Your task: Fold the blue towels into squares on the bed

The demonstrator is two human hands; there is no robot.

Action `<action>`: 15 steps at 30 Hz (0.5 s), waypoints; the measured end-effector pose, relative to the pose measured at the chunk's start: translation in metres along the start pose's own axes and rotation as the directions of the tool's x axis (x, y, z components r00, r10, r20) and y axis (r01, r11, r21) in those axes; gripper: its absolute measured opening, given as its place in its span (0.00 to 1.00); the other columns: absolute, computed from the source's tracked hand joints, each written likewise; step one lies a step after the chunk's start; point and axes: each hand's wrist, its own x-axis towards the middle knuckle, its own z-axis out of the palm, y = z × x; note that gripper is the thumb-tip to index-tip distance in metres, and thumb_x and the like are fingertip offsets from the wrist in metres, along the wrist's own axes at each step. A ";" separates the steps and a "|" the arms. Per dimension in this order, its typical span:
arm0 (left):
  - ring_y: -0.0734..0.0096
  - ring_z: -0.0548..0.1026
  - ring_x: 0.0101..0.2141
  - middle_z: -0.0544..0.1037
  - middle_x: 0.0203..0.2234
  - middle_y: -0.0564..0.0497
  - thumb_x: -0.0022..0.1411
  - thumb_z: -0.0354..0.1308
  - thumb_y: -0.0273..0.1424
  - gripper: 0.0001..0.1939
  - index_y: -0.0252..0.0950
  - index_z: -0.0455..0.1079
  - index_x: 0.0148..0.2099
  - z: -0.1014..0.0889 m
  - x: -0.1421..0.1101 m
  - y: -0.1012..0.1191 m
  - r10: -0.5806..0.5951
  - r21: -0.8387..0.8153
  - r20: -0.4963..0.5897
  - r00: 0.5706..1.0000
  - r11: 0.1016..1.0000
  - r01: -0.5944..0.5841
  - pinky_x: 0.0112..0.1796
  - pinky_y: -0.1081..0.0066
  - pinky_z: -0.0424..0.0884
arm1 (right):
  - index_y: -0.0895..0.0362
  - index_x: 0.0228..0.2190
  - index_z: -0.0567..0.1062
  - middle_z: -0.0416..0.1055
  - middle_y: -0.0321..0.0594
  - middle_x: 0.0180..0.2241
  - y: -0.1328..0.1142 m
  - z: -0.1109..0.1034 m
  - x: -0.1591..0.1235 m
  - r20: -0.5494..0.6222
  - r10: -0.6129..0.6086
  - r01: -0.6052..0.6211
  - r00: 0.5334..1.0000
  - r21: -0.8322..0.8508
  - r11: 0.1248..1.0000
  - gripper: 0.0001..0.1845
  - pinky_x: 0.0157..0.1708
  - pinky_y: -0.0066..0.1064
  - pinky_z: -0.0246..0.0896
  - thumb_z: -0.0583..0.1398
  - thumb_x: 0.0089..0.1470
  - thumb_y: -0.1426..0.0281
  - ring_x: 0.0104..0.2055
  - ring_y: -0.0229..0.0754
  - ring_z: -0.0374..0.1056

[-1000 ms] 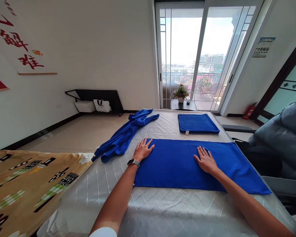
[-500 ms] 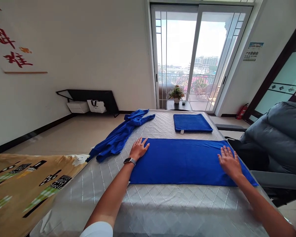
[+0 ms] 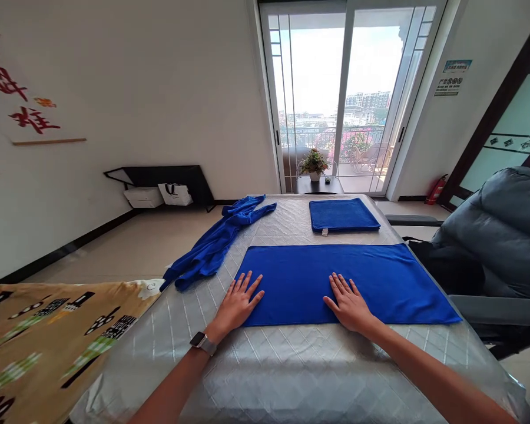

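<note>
A blue towel (image 3: 300, 265) lies spread as a long flat strip across the plastic-covered mattress (image 3: 287, 365). My left hand (image 3: 239, 301), with a watch on its wrist, rests on the towel's near left corner, fingers spread. Flat on the near edge, around the middle, lies my right hand (image 3: 348, 301), its fingers also apart. Beyond the strip sits a stack of folded blue towels (image 3: 344, 214) with a small white tag at its front. A crumpled heap of blue cloth (image 3: 216, 244) lies along the left edge of the mattress.
A tan patterned blanket (image 3: 48, 341) hangs at the left. On the right, a dark grey armchair (image 3: 507, 229) stands close to the mattress. A small table with a potted plant (image 3: 314, 165) is behind the far edge, before the sliding glass door (image 3: 342, 106).
My right hand has moved left from the towel's right end to its middle near edge. My left hand has slid nearer along the left end. The towel stays flat.
</note>
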 end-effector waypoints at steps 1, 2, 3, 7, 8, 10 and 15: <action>0.52 0.48 0.71 0.50 0.73 0.49 0.74 0.40 0.53 0.32 0.51 0.50 0.74 0.000 -0.008 -0.003 -0.003 0.006 0.001 1.000 1.000 0.003 0.67 0.46 0.48 | 0.59 0.72 0.45 0.35 0.38 0.74 0.015 0.000 -0.006 -0.010 0.033 -0.034 0.999 -0.020 0.999 0.45 0.72 0.46 0.25 0.34 0.65 0.44 0.75 0.44 0.31; 0.53 0.47 0.71 0.50 0.73 0.48 0.74 0.39 0.53 0.32 0.51 0.49 0.74 0.000 -0.013 -0.005 -0.005 0.009 0.000 1.000 1.000 0.005 0.67 0.47 0.47 | 0.58 0.72 0.45 0.35 0.38 0.74 0.032 0.001 -0.013 -0.025 0.072 -0.073 0.997 -0.042 0.996 0.45 0.72 0.46 0.25 0.34 0.65 0.44 0.75 0.44 0.32; 0.53 0.48 0.71 0.49 0.73 0.48 0.74 0.39 0.53 0.32 0.51 0.48 0.74 -0.001 -0.015 -0.006 -0.007 0.010 0.000 1.000 1.000 0.007 0.67 0.47 0.48 | 0.58 0.72 0.45 0.36 0.38 0.74 0.051 0.002 -0.020 -0.046 0.115 -0.118 0.992 -0.064 0.991 0.44 0.72 0.46 0.26 0.34 0.65 0.44 0.75 0.43 0.32; 0.55 0.50 0.71 0.51 0.73 0.49 0.74 0.39 0.53 0.32 0.52 0.48 0.74 -0.003 -0.014 -0.006 -0.016 -0.004 -0.008 1.000 1.000 0.016 0.67 0.48 0.49 | 0.61 0.71 0.49 0.42 0.41 0.73 0.140 0.009 -0.058 -0.168 0.285 -0.308 0.944 -0.134 0.942 0.46 0.72 0.48 0.31 0.36 0.64 0.46 0.75 0.45 0.36; 0.55 0.51 0.71 0.52 0.73 0.50 0.74 0.39 0.53 0.32 0.53 0.48 0.74 -0.003 -0.013 -0.005 -0.018 -0.008 -0.013 1.000 1.000 0.018 0.67 0.48 0.49 | 0.61 0.71 0.50 0.43 0.42 0.73 0.163 0.011 -0.068 -0.189 0.316 -0.344 0.930 -0.140 0.929 0.46 0.72 0.49 0.32 0.36 0.63 0.46 0.75 0.46 0.38; 0.55 0.51 0.71 0.51 0.73 0.50 0.74 0.40 0.53 0.32 0.53 0.49 0.74 -0.003 -0.012 -0.005 -0.019 -0.015 -0.011 1.000 1.000 0.019 0.67 0.49 0.48 | 0.62 0.69 0.57 0.48 0.45 0.72 0.204 0.014 -0.087 -0.205 0.329 -0.363 0.922 -0.162 0.918 0.46 0.72 0.49 0.32 0.37 0.61 0.47 0.74 0.48 0.41; 0.55 0.50 0.71 0.51 0.73 0.50 0.74 0.41 0.53 0.32 0.52 0.49 0.74 -0.005 -0.013 -0.005 -0.028 -0.032 0.012 1.000 0.999 0.029 0.67 0.49 0.48 | 0.52 0.62 0.71 0.57 0.44 0.69 0.258 0.019 -0.114 -0.188 0.267 -0.308 0.945 -0.235 0.922 0.42 0.72 0.52 0.27 0.40 0.56 0.48 0.73 0.51 0.47</action>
